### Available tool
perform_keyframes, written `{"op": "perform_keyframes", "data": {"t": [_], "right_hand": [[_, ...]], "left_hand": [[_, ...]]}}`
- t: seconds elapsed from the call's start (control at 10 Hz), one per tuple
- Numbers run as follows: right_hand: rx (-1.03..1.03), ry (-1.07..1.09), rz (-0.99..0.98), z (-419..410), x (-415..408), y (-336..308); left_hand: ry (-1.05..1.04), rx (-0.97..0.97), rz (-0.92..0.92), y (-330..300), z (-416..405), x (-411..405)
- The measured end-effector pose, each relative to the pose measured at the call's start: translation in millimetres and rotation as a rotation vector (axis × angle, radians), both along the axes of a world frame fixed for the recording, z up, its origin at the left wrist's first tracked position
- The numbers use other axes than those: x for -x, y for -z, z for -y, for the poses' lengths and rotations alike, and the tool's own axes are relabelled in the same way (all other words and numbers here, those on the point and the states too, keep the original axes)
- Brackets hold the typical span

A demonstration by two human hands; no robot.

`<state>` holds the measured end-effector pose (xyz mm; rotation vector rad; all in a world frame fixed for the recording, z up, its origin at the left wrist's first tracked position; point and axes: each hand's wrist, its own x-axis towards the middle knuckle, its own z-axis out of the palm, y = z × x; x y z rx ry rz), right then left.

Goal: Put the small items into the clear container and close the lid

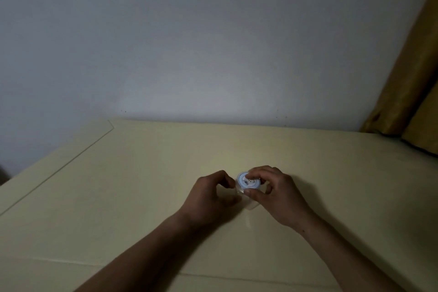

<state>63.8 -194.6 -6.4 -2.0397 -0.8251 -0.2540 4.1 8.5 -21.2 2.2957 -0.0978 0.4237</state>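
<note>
Lighting dim, single head view, detail soft. Clear container (248, 199) stands upright on the pale yellow tabletop (132, 173), between the two hands and slightly toward the right one. Its white lid (247, 182), round with a blue ring printed on it, sits on top of the container mouth; whether it is fully seated cannot be resolved. Right hand (277, 194) is curled over the lid from the right, thumb at the near rim, fingers across the far rim and top, so it grips the lid. Left hand (211, 197) is curled at the container's left side, fingertips at or just beside the wall; real contact is not clear, so I read it as steadying but cannot confirm a hold. Small items are not visible loose on the table; the transparent body is too faint to show contents. Judgement: items probably already inside, step in hand is closing the lid. Key relation: container axis is vertical, lid face up toward the camera, right hand directly on it and nearer than the left. Next move likely a press or twist by the right hand about that vertical axis, left bracing the wall. Risk: light container sliding or tipping if left side is not braced. Wall (213, 42) behind, ochre curtain (407, 73) at right.
</note>
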Motion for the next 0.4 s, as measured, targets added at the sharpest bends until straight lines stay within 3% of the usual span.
{"op": "perform_keyframes", "data": {"t": [0.2, 0.3, 0.4], "right_hand": [[-0.027, -0.024, 0.014, 1.5, 3.4, -8.7], [-0.159, 0.011, -0.020, 3.9, 2.7, -27.7], [-0.317, -0.051, -0.159, 10.0, -0.4, -54.7]], "left_hand": [[0.009, 0.072, 0.020, -11.1, 2.7, 5.2], [-0.036, 0.210, 0.141, -25.6, 2.7, 7.8], [0.031, 0.396, 0.140, -49.5, 3.7, 7.1]]}}
